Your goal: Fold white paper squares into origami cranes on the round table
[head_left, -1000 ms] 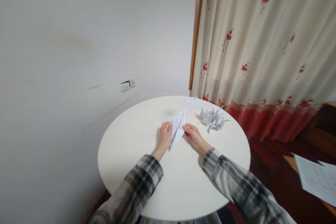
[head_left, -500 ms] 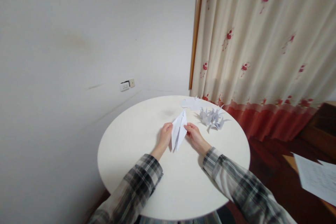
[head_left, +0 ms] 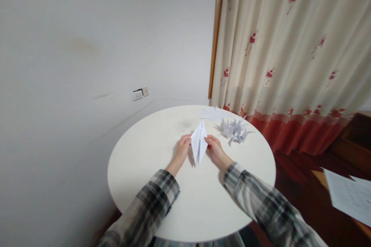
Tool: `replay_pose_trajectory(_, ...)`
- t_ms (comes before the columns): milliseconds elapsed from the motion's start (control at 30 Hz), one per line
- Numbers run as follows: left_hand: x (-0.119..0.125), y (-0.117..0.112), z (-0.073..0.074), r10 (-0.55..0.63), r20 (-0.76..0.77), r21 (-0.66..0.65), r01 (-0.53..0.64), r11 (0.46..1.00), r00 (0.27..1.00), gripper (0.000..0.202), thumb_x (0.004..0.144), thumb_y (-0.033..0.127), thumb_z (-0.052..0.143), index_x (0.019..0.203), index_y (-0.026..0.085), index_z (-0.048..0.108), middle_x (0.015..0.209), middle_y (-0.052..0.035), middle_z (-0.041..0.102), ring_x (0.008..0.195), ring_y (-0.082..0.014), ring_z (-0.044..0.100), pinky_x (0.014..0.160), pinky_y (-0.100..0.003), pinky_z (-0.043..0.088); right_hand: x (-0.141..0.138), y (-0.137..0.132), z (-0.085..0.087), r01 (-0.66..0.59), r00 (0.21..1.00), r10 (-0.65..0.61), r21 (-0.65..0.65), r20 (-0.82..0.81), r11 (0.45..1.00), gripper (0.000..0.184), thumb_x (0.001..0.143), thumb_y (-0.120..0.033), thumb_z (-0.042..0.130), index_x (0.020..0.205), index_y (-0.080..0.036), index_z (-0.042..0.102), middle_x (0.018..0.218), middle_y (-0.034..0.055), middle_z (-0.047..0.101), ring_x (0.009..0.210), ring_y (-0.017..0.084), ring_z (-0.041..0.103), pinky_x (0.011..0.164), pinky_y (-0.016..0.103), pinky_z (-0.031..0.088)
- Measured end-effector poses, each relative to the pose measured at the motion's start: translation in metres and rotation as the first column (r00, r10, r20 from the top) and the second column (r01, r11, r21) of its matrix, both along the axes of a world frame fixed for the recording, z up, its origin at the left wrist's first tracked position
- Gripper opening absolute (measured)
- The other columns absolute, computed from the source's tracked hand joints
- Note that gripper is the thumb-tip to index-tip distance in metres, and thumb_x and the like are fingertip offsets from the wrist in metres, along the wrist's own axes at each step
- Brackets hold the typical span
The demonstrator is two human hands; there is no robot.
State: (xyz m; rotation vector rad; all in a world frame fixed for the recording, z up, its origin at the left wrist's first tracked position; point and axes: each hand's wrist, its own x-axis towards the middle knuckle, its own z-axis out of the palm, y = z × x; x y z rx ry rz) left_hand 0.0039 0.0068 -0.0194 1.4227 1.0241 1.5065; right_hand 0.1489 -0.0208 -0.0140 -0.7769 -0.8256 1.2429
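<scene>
A white sheet of folded paper point(head_left: 199, 142), shaped like a long diamond with a slit down its lower half, is held up over the table between both hands. My left hand point(head_left: 183, 148) pinches its left corner. On the opposite corner, my right hand point(head_left: 216, 149) grips with the thumb on top and the fingers behind. Several folded paper cranes point(head_left: 234, 129) stand in a cluster to the right, just beyond my right hand.
The round white table point(head_left: 139, 170) carries everything. Flat white paper point(head_left: 211, 114) lies at its far edge. A wall socket point(head_left: 137, 95) is behind, a flowered curtain point(head_left: 278, 46) at the right. Printed sheets point(head_left: 348, 197) lie on a wooden surface at the lower right.
The folded paper has turned slightly and now points more straight toward me, its lower tip shifted right. Both hands keep hold and have barely moved.
</scene>
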Motion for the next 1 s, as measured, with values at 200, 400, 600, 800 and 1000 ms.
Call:
replay_pose_trajectory(200,0.0,-0.006,0.006,-0.019,-0.092,0.007,0.019,1.0,0.996,0.011,0.069,0.028,0.047,0.063,0.02,0.051,0.062,0.0027,0.05,0.064,-0.0141,0.048,0.063,-0.025,0.038,-0.001,-0.001,0.002,-0.014,1.0,0.014,-0.015,-0.004,1.0,0.018,0.052,-0.026,0.072,0.065,-0.019,0.061,0.062,-0.0031,0.059,0.058,0.01,0.05,0.056,0.023,0.037)
replay_pose_trajectory(400,0.0,-0.011,0.012,0.007,-0.11,0.013,-0.006,1.0,0.994,0.011,0.07,0.024,0.048,0.061,0.02,0.05,0.059,0.0035,0.048,0.062,-0.0138,0.047,0.061,-0.024,0.037,-0.001,-0.002,0.003,-0.001,1.0,0.001,-0.026,0.002,1.0,0.019,0.052,-0.026,0.072,0.065,-0.019,0.06,0.062,-0.0032,0.059,0.058,0.01,0.05,0.056,0.023,0.037)
replay_pose_trajectory(600,0.001,-0.013,0.014,0.015,-0.112,0.011,-0.014,1.0,0.994,0.008,0.069,0.024,0.049,0.062,0.02,0.052,0.059,0.0034,0.05,0.062,-0.0146,0.048,0.062,-0.024,0.037,-0.001,-0.002,0.004,-0.001,1.0,0.002,-0.027,0.005,1.0,0.02,0.051,-0.027,0.072,0.065,-0.019,0.061,0.061,-0.0027,0.059,0.057,0.01,0.05,0.055,0.023,0.037)
replay_pose_trajectory(800,0.001,-0.014,0.015,0.012,-0.111,0.011,-0.011,1.0,0.994,0.007,0.068,0.022,0.05,0.062,0.02,0.052,0.059,0.0036,0.05,0.063,-0.0146,0.048,0.063,-0.025,0.038,-0.001,-0.001,0.002,0.001,1.0,-0.001,-0.007,0.006,1.0,0.019,0.052,-0.027,0.072,0.065,-0.019,0.061,0.061,-0.0032,0.059,0.057,0.01,0.049,0.056,0.023,0.036)
replay_pose_trajectory(1000,0.001,-0.014,0.015,0.001,-0.106,0.005,-0.001,1.0,0.994,0.007,0.068,0.023,0.05,0.062,0.019,0.052,0.06,0.0034,0.05,0.063,-0.0144,0.049,0.064,-0.025,0.038,-0.001,-0.002,0.003,-0.002,1.0,0.002,-0.016,0.006,1.0,0.02,0.052,-0.027,0.072,0.066,-0.018,0.061,0.06,-0.0034,0.058,0.057,0.009,0.049,0.055,0.023,0.036)
